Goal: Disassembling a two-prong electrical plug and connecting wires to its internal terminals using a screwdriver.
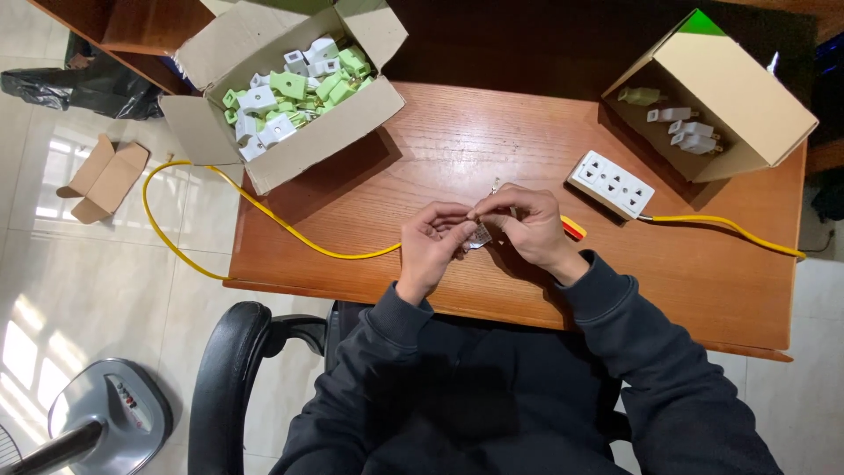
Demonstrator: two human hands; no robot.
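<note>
Left hand (428,242): sitting just left of frame centre, fingers curling inward and pinching the left side of a small pale plug part (480,234).
Right hand (527,222): meeting the left one at centre frame, fingertips closing on the same piece from the right; a thin metal prong (495,186) is poking up just above it.
Plug part: being held between both hands, just above the near edge of the wooden table (457,141); its exact shape is too small to tell.
Left box (290,97): lying open at upper left, holding a heap of green and white plug parts.
Right box (716,97): lying on its side at upper right, showing a few white pieces and one green.
Power strip (611,184): resting white, right of the hands, below the right box.
Yellow cable (264,211): trailing from the strip off right, and looping over the left table edge.
Red-yellow handle (573,228): peeking out behind the right wrist.
</note>
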